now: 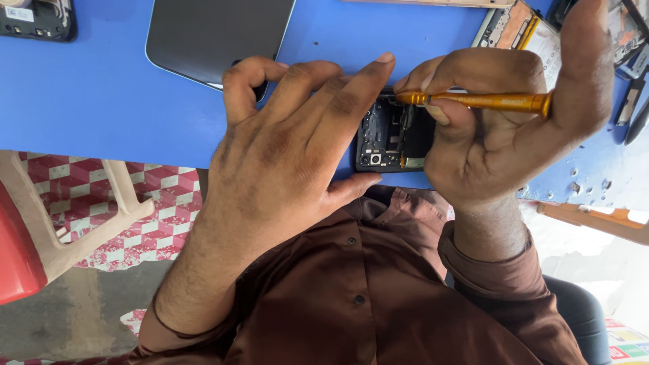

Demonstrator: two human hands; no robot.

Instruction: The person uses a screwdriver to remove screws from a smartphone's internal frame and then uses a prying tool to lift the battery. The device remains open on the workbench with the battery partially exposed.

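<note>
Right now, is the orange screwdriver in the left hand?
No, the right hand grips the orange screwdriver, while the left hand steadies the opened phone.

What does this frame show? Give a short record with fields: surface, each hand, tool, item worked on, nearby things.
surface: blue table
left hand: steadies the opened phone at the table's edge
right hand: grips an orange screwdriver, tip at the phone's top
nearby: dark back cover, another opened phone, phone part at far corner
clothing: brown shirt
</note>
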